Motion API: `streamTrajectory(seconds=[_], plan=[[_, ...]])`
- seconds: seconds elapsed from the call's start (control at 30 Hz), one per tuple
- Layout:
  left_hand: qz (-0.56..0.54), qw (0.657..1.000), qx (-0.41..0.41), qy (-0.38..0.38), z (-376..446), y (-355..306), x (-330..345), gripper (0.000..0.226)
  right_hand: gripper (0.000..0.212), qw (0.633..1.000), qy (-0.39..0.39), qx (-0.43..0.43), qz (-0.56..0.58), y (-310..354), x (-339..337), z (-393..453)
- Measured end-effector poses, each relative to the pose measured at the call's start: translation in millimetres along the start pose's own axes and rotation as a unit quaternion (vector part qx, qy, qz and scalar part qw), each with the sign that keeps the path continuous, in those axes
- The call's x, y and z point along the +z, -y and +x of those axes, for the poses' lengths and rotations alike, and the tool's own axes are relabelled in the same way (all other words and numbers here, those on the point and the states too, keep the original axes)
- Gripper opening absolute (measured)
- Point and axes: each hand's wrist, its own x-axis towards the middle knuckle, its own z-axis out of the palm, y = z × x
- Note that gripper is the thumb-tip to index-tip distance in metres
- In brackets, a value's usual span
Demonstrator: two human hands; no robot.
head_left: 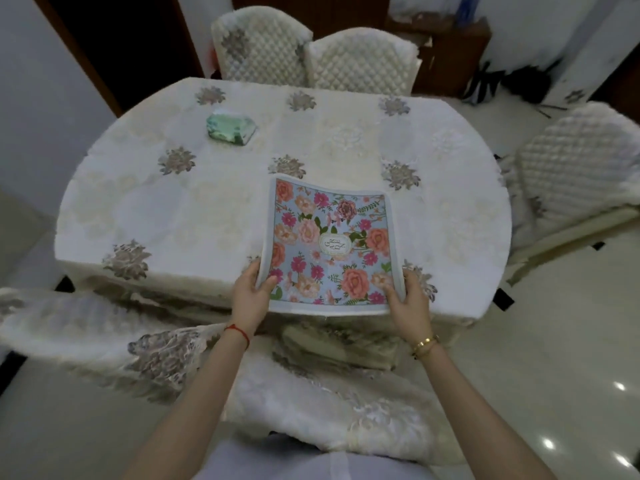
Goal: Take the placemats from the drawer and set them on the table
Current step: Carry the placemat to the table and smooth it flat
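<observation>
Dim, soft focus; ceiling-light glare on glossy floor (554, 393), fisheye-curved edges, faint shadows

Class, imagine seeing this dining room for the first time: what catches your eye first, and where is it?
The bright floral placemat stands out, held at its near corners by the left hand and right hand over the table's near edge. Farther left on the white tablecloth sits a green tissue pack.

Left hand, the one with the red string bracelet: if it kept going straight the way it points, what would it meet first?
Probably nothing but cream embroidered tablecloth; the green glassy block sits left of the left hand's line.
</observation>
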Motion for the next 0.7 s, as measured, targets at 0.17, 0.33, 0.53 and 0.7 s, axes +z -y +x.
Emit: streamTrajectory(seconds=[0.17, 0.33, 0.53, 0.7], plan=[[0.031, 0.998, 0.003, 0.049, 50, 11, 21, 0.031, 0.033, 0.997, -0.051, 0.035, -0.036, -13, 11, 21], [0.066, 0.995, 0.002, 0.075, 81, 27, 47, 0.032, 0.043, 0.992, -0.066, 0.066, -0.084, -39, 16, 44], [0.070, 0.993, -0.024, 0.092, 101, 46, 70, 0.035, 0.031, 0.987, -0.073, 0.071, -0.126, -66, 16, 61], [0.078, 0.992, -0.032, 0.096, 111, 61, 73, 0.037, 0.025, 0.985, -0.082, 0.064, -0.139, -77, 19, 70]])
